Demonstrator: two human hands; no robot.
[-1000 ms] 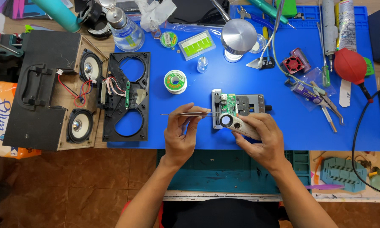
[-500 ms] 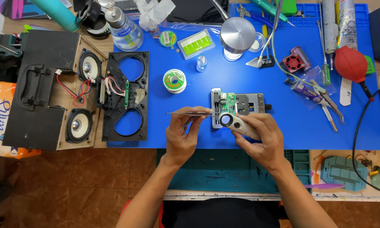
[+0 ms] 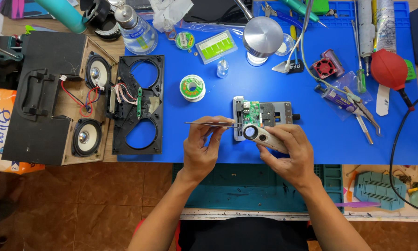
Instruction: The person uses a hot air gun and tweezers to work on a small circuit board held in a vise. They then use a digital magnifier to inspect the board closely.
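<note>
Your right hand (image 3: 287,151) covers most of the loupe's (image 3: 261,135) handle, and the loupe hides the lower edge of the green circuit board (image 3: 251,113). The board's parts are too small to tell apart. The teal bottle (image 3: 62,13) is cut off at the top edge.

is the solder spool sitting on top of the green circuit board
No, the solder spool lies on the blue mat, apart from the green circuit board clamped in the holder.

Both forearms bare, no sleeves, watch or gloves. Left hand (image 3: 200,149) and right hand (image 3: 287,151) ringless. Dark garment at bottom edge, red trim beside it.
</note>
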